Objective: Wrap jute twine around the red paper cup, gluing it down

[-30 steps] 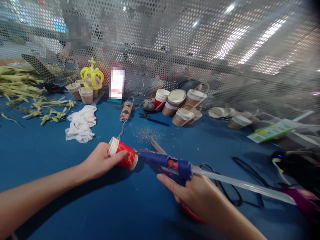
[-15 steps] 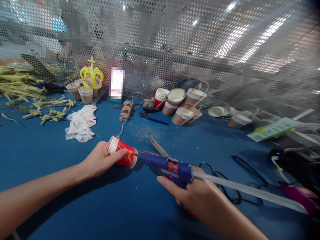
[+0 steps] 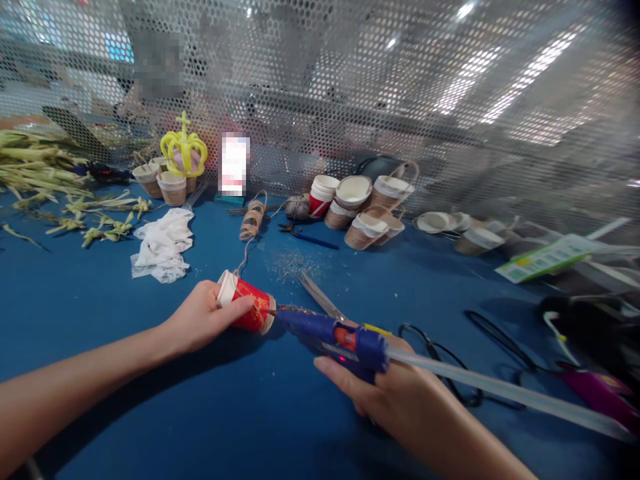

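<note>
My left hand (image 3: 209, 313) is closed round a red paper cup (image 3: 254, 305) with a white rim, which lies tilted on its side. Twine runs from the cup back to a small twine bundle (image 3: 253, 219). My right hand (image 3: 385, 387) grips a blue hot glue gun (image 3: 333, 339), its small light glowing red. A long, clear glue stick (image 3: 500, 383) juts from the back of the gun. The nozzle meets the cup near its base; I cannot make out any fresh glue. Partly hidden behind the gun lies a pair of scissors (image 3: 320, 295).
Crumpled white cloth (image 3: 163, 243) lies left of the twine. Pliers (image 3: 307, 237) and several twine-wrapped cups (image 3: 367, 230) stand further back, before a perforated metal screen (image 3: 310, 87). A black cable (image 3: 465, 393) loops on the right. Dried husks (image 3: 35, 167) are heaped at left.
The glue gun has shifted very slightly, and a yellow bit of the scissors' handle now shows behind it. The left hand keeps its hold on the cup.
</note>
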Action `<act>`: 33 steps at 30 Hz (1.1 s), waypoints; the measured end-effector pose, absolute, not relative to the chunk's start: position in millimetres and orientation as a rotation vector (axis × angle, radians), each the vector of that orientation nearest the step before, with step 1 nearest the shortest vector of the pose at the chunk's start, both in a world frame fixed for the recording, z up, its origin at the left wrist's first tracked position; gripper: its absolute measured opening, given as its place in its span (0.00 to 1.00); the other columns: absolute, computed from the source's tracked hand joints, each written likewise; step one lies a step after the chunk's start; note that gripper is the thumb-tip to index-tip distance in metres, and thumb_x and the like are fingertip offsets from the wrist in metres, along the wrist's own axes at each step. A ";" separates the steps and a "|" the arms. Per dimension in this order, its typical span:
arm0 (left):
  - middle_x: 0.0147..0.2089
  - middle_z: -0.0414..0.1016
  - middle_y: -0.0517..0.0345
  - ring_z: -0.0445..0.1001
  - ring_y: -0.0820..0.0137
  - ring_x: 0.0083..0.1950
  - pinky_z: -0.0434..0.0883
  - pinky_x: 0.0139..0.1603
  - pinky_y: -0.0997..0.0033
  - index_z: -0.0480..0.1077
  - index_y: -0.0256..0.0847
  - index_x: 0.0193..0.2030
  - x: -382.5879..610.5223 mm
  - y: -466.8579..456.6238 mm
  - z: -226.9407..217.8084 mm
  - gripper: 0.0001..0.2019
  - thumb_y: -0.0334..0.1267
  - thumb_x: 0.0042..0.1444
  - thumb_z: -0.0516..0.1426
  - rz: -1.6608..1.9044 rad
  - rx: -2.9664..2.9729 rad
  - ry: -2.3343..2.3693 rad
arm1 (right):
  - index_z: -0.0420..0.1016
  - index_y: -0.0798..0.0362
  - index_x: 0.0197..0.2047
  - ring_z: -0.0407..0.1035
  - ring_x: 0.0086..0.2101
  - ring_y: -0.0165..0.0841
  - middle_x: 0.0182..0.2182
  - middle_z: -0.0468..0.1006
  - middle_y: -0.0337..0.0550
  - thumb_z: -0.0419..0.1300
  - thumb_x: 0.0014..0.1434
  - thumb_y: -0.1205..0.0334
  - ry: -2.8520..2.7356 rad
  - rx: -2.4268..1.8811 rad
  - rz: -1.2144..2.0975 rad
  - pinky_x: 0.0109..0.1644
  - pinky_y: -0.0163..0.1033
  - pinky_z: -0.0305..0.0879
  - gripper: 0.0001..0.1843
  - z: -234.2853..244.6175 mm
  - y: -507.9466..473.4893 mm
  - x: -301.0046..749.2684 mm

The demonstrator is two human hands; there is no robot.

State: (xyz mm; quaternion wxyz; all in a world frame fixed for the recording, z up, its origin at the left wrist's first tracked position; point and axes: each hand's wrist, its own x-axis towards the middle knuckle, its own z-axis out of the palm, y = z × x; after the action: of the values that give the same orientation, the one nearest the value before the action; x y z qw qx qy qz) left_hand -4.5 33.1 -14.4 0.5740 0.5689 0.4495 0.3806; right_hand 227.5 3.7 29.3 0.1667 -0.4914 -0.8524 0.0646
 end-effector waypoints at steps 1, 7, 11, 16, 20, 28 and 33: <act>0.35 0.79 0.53 0.75 0.70 0.35 0.69 0.36 0.76 0.75 0.34 0.33 -4.2 33.2 -13.9 0.12 0.39 0.52 0.54 0.889 1.332 1.056 | 0.75 0.46 0.30 0.73 0.29 0.38 0.22 0.74 0.43 0.54 0.52 0.58 -2.443 -1.413 0.212 0.27 0.38 0.71 0.08 31.6 3.7 227.7; 0.35 0.79 0.54 0.75 0.71 0.33 0.69 0.34 0.77 0.75 0.34 0.32 -3.9 33.8 -12.5 0.11 0.38 0.52 0.54 0.884 1.342 1.077 | 0.75 0.46 0.31 0.73 0.31 0.40 0.24 0.75 0.44 0.56 0.51 0.55 -2.384 -1.542 0.306 0.29 0.39 0.71 0.09 33.5 2.8 224.9; 0.31 0.79 0.54 0.74 0.71 0.30 0.68 0.32 0.77 0.75 0.34 0.30 -4.5 33.7 -13.9 0.12 0.39 0.52 0.54 0.883 1.359 1.110 | 0.73 0.48 0.37 0.72 0.35 0.41 0.32 0.77 0.46 0.56 0.50 0.53 -2.321 -1.573 0.321 0.34 0.41 0.71 0.12 27.0 0.8 223.2; 0.30 0.79 0.56 0.74 0.71 0.30 0.69 0.32 0.78 0.75 0.35 0.29 -3.4 33.7 -12.9 0.12 0.38 0.52 0.53 0.882 1.320 1.064 | 0.73 0.49 0.30 0.73 0.31 0.39 0.27 0.76 0.45 0.55 0.51 0.51 -2.352 -1.600 0.351 0.33 0.41 0.71 0.12 23.8 -1.5 226.4; 0.29 0.79 0.57 0.74 0.71 0.30 0.69 0.31 0.78 0.75 0.35 0.28 -3.6 33.4 -13.2 0.12 0.39 0.52 0.53 0.888 1.326 1.089 | 0.73 0.47 0.31 0.72 0.31 0.38 0.24 0.75 0.43 0.55 0.51 0.53 -2.395 -1.524 0.267 0.30 0.39 0.70 0.10 24.7 -1.1 226.4; 0.35 0.78 0.51 0.74 0.67 0.34 0.69 0.35 0.73 0.75 0.33 0.35 -6.1 29.3 -20.0 0.15 0.44 0.52 0.53 0.878 1.418 1.106 | 0.76 0.47 0.31 0.66 0.19 0.30 0.13 0.68 0.37 0.53 0.55 0.60 -2.542 -1.303 0.148 0.21 0.33 0.61 0.10 27.5 8.2 232.2; 0.28 0.75 0.54 0.68 0.72 0.26 0.65 0.27 0.76 0.73 0.31 0.31 -6.9 29.9 -20.9 0.17 0.44 0.54 0.50 0.849 1.596 1.196 | 0.77 0.49 0.32 0.61 0.13 0.27 0.11 0.67 0.36 0.53 0.53 0.62 -2.584 -1.291 0.330 0.17 0.32 0.55 0.11 25.3 14.7 235.0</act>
State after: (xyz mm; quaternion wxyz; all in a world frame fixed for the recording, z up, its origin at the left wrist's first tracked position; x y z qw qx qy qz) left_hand -6.9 29.9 -20.9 0.4681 0.6506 0.4878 0.3460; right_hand 235.0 14.7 25.3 0.1166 -0.4411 -0.8827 0.1128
